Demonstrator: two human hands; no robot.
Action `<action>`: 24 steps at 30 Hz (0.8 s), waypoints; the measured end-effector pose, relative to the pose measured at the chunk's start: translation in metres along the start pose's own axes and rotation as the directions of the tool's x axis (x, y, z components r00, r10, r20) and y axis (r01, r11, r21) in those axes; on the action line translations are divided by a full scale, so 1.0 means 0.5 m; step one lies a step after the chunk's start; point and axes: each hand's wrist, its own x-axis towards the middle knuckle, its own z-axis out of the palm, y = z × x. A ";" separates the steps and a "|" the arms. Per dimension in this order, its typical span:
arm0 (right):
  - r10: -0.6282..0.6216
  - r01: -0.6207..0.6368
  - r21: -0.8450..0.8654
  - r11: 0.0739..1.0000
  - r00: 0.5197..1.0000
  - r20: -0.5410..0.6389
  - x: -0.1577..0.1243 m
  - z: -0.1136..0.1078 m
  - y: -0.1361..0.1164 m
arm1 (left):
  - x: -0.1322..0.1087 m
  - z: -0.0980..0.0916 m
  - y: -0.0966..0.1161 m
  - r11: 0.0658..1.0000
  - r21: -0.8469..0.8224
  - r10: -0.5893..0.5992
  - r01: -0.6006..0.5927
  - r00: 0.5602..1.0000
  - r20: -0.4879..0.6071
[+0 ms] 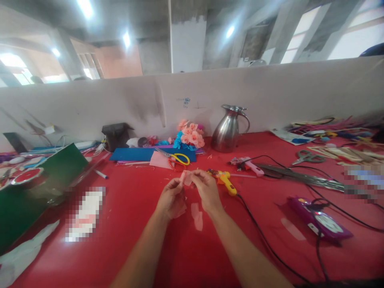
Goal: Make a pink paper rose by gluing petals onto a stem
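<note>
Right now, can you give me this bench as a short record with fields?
left hand: pinching pink material
right hand: fingers on the pink material too
loose piece: pink strip on the red table, near the right hand
glue gun: yellow glue gun, right of the right hand
scissors: yellow-handled scissors, beyond the hands
flowers: pink-and-blue bunch, left of the steel jug

Glaring ceiling lights (pixel 85 8) — soft, stretched edges

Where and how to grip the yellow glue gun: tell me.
Probably best take the yellow glue gun by its handle, from the near right side: the handle angles toward the camera, cord trailing from its end, while the front seemingly points left.
</note>
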 end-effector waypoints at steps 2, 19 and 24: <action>0.000 0.000 -0.009 1.000 1.000 0.001 0.000 0.000 0.000 | -0.001 0.003 0.002 1.000 -0.001 0.008 -0.008 1.000 -0.008; -0.054 0.067 -0.113 0.991 0.992 0.114 0.004 -0.006 0.006 | 0.004 -0.002 -0.004 0.999 0.036 0.033 -0.033 0.999 -0.020; -0.063 0.075 -0.125 0.989 0.993 0.102 0.005 -0.006 0.004 | -0.001 0.008 -0.001 0.998 0.032 0.052 -0.052 0.999 -0.014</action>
